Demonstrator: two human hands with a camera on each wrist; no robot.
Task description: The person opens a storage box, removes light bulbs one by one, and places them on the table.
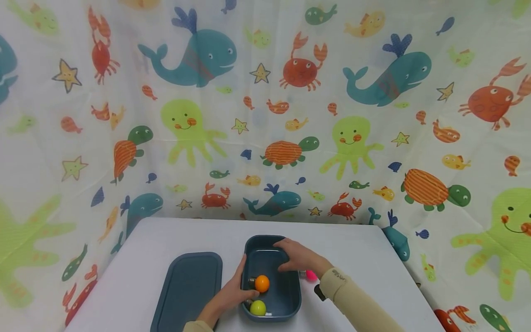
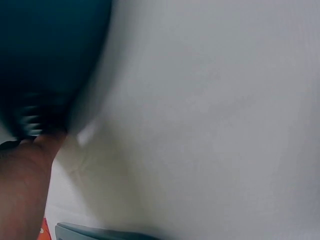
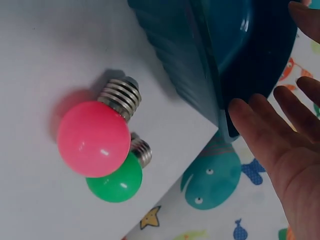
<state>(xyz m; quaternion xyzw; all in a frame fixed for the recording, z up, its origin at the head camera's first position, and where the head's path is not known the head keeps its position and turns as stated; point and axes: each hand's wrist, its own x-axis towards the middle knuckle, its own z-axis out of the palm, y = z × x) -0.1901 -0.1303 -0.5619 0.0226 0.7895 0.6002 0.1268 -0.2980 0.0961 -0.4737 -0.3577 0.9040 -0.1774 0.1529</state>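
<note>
A deep blue-grey plastic box [image 1: 271, 258] stands on the white table. Inside it lie an orange light bulb [image 1: 262, 283] and a yellow-green light bulb [image 1: 258, 307], near its left wall. My left hand [image 1: 233, 289] grips that wall, thumb over the rim beside the orange bulb and fingers along the outside. At the far right corner, my right hand [image 1: 302, 257] reaches over the rim with fingers spread. In the right wrist view its fingertips [image 3: 237, 107] are right at the rim. A pink light bulb [image 3: 94, 139] and a green light bulb [image 3: 115, 179] lie outside the box.
A flat blue-grey lid [image 1: 191, 286] lies on the table [image 1: 352, 258] left of the box. Behind the table hangs a white curtain [image 1: 257, 124] printed with sea animals. The table's far edge runs a short way beyond the box.
</note>
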